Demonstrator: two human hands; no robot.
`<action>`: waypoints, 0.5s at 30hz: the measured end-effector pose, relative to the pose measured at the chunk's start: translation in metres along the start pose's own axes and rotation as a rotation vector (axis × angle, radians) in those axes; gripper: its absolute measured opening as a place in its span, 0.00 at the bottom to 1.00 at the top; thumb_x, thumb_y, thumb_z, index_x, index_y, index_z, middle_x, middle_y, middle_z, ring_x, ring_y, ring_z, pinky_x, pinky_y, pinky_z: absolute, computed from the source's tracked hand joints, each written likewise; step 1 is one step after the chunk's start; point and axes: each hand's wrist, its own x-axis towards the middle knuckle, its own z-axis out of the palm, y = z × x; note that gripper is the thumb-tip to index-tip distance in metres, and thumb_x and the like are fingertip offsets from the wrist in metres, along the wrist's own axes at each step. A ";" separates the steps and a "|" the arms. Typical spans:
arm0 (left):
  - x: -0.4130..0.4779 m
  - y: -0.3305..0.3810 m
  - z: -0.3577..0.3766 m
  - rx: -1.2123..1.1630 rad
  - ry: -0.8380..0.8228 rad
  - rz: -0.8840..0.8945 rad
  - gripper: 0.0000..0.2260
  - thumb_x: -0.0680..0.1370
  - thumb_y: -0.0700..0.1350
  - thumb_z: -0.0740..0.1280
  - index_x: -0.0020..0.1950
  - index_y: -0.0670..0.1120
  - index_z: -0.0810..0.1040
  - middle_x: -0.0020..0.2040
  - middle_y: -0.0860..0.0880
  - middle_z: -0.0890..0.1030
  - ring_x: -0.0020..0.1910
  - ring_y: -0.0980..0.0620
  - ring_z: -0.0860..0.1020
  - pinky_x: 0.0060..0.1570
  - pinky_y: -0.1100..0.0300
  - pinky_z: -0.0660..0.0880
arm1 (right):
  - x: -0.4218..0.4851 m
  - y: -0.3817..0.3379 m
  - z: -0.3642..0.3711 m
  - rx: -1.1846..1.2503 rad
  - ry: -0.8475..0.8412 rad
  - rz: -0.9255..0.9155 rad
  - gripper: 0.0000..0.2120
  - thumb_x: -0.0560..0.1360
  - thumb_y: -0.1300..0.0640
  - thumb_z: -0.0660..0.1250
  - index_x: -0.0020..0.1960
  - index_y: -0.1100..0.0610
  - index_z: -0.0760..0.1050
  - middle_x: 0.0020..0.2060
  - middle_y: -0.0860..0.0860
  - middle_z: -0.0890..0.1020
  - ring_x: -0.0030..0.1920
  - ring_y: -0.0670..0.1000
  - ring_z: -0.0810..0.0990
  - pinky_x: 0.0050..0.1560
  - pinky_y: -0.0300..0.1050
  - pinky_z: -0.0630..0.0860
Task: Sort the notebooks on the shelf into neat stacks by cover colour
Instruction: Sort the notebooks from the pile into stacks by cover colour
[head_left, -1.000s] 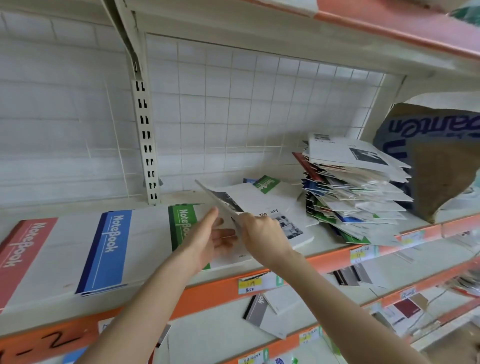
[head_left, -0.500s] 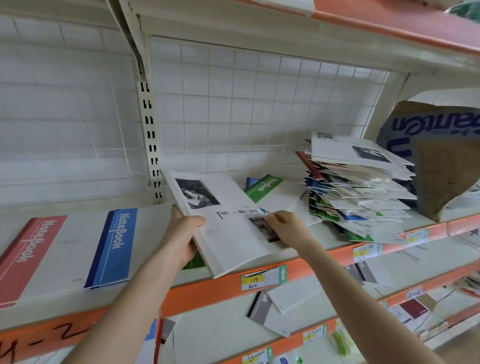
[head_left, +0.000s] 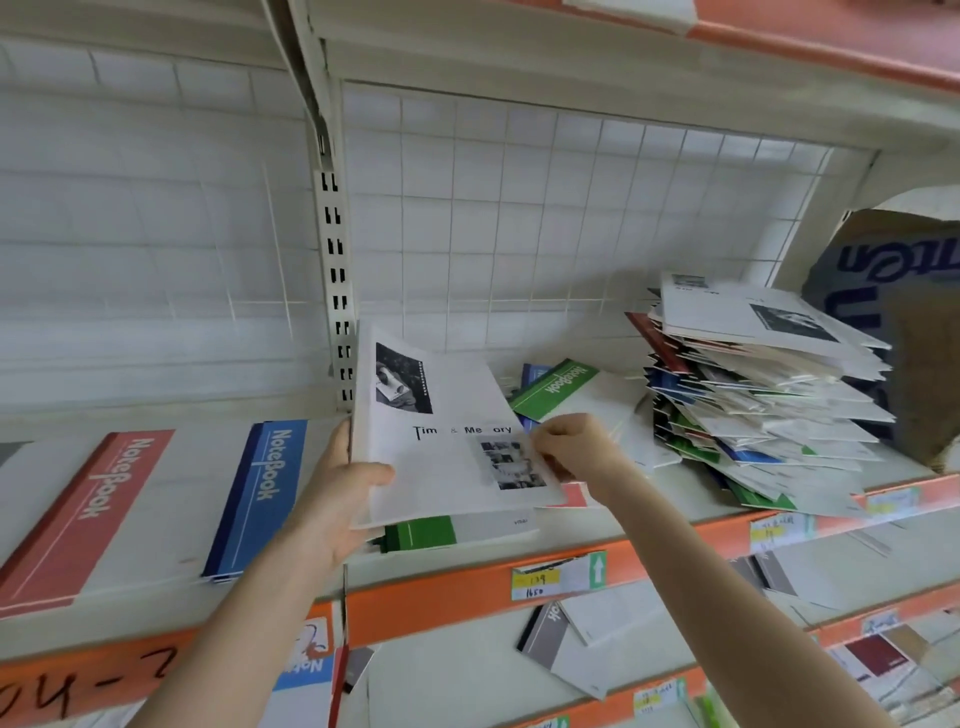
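Tilting up off the shelf (head_left: 470, 574), the white notebook (head_left: 447, 467) with "Memory" printed on its cover sits between both hands, its far end raised and its near edge low over a green notebook (head_left: 421, 532) lying flat beneath it. The left hand (head_left: 340, 501) grips the white notebook's left edge, thumb curled over the cover and fingers hidden underneath. The right hand (head_left: 571, 449) has its fingers curled and pinches the white notebook's right edge, just beside the small dark photo print on the cover.

Left of the white notebook a blue notebook (head_left: 260, 499) lies flat, and further left a red notebook (head_left: 88, 514), each on its own stack. Behind the white notebook and to its right, another green-spined notebook (head_left: 556, 387) lies askew on loose white ones. Further right stands a tall, untidy pile of mixed notebooks (head_left: 769, 405), covers jutting out at many angles, and beyond that a torn cardboard box (head_left: 914, 353). Directly behind the white notebook's far-left corner rises a slotted upright (head_left: 337, 280). Below the white notebook, a yellow price tag (head_left: 535, 584) sits on the shelf's orange front strip.
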 end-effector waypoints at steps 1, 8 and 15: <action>0.000 -0.001 -0.004 0.018 0.005 0.005 0.27 0.76 0.28 0.58 0.66 0.56 0.66 0.48 0.52 0.76 0.42 0.53 0.75 0.33 0.59 0.70 | 0.007 0.001 -0.001 -0.100 0.057 -0.041 0.08 0.75 0.65 0.61 0.41 0.66 0.76 0.34 0.57 0.78 0.32 0.53 0.74 0.33 0.41 0.71; 0.004 -0.011 -0.024 0.009 0.027 -0.058 0.30 0.76 0.28 0.58 0.69 0.57 0.67 0.57 0.47 0.77 0.52 0.43 0.76 0.45 0.50 0.76 | 0.054 0.010 -0.013 -0.682 0.140 -0.073 0.20 0.77 0.50 0.61 0.66 0.58 0.70 0.62 0.55 0.75 0.59 0.56 0.74 0.55 0.46 0.71; 0.004 -0.008 -0.025 -0.032 0.029 -0.054 0.29 0.76 0.27 0.58 0.65 0.59 0.68 0.50 0.50 0.78 0.48 0.46 0.76 0.40 0.53 0.75 | 0.067 0.015 -0.018 -1.058 0.073 -0.132 0.16 0.80 0.48 0.56 0.57 0.57 0.74 0.53 0.55 0.79 0.52 0.55 0.76 0.44 0.43 0.68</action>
